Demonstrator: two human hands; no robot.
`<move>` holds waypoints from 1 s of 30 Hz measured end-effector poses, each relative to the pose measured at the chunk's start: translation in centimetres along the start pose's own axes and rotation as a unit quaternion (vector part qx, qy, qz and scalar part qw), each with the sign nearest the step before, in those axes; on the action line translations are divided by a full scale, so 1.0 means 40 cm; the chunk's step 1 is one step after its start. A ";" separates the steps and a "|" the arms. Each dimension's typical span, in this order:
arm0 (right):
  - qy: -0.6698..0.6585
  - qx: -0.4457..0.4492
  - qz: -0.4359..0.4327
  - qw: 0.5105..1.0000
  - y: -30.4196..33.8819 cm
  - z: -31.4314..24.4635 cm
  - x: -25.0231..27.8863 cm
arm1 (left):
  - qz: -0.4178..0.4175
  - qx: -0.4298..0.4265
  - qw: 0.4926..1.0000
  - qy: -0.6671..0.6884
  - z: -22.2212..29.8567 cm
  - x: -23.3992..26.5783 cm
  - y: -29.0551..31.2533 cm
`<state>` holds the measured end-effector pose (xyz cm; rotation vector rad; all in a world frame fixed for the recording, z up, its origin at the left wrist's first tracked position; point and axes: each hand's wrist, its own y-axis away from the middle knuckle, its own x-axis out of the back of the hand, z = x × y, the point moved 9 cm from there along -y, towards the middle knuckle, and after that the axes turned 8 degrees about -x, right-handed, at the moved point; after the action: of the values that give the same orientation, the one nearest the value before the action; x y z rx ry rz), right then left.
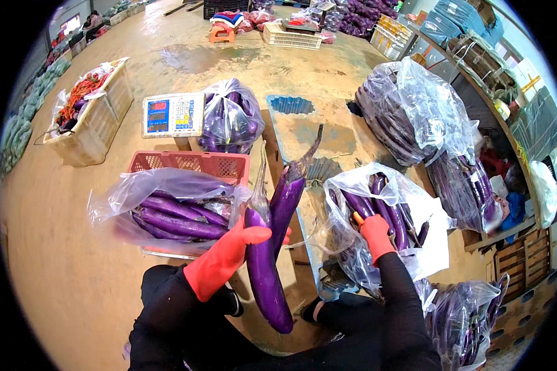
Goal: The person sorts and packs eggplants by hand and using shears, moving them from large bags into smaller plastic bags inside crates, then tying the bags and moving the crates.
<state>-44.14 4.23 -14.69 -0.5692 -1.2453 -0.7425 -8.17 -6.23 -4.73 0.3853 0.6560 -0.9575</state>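
My left hand (pixel 220 258), in a red rubber glove, is closed round two long purple eggplants. One eggplant (pixel 267 281) hangs down in front with its stem up; the other eggplant (pixel 287 196) leans right behind it. My right hand (pixel 375 235), also gloved in red, is at the mouth of a clear plastic bag (pixel 346 256) with eggplants (pixel 387 207) in it. A small orange object (pixel 358 217) sticks out of its closed fingers; its kind is unclear. Left of my left hand, an opened plastic bag (pixel 120 201) holding several eggplants (pixel 178 216) lies in a pink crate (pixel 235 164).
A digital scale (pixel 173 115) stands beyond the crate, beside a tied bag of eggplants (pixel 232 120). A blue-edged bench (pixel 309 133) runs between crate and right-hand bags. Large eggplant bags (pixel 393 117) lie at right, another bag (pixel 461 321) below. A cream crate (pixel 108 127) stands left.
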 end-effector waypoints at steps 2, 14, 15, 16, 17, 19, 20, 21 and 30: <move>-0.136 -0.039 -0.027 0.990 0.024 -0.001 0.092 | 0.023 0.002 1.000 -0.005 0.004 0.014 0.014; -0.767 0.032 0.049 0.639 0.398 0.046 0.436 | 0.104 -0.152 0.950 -0.252 0.052 -0.012 0.028; -0.809 -0.005 -0.063 0.584 0.408 -0.011 0.394 | 0.113 -0.149 0.943 -0.275 0.063 -0.014 0.044; -0.806 -0.056 -0.139 0.573 0.423 -0.059 0.372 | 0.117 -0.138 0.940 -0.290 0.076 -0.022 0.060; -0.800 -0.083 -0.195 0.562 0.420 -0.067 0.323 | 0.112 -0.129 0.939 -0.298 0.079 -0.045 0.061; -0.804 -0.114 -0.254 0.526 0.427 -0.107 0.258 | 0.097 -0.086 0.947 -0.293 0.063 -0.068 0.062; -0.816 -0.117 -0.257 0.504 0.440 -0.141 0.249 | 0.088 -0.105 0.947 -0.291 0.056 -0.068 0.056; -0.822 -0.080 -0.283 0.487 0.438 -0.173 0.241 | 0.083 -0.125 0.945 -0.292 0.043 -0.058 0.051; -0.861 0.015 -0.201 0.467 0.465 -0.371 0.390 | -0.055 -0.078 0.978 -0.187 -0.034 -0.099 0.024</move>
<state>-18.35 2.25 -2.87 -1.0428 -3.4094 -0.2556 -9.42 -2.49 -3.10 0.0256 0.4056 -1.0418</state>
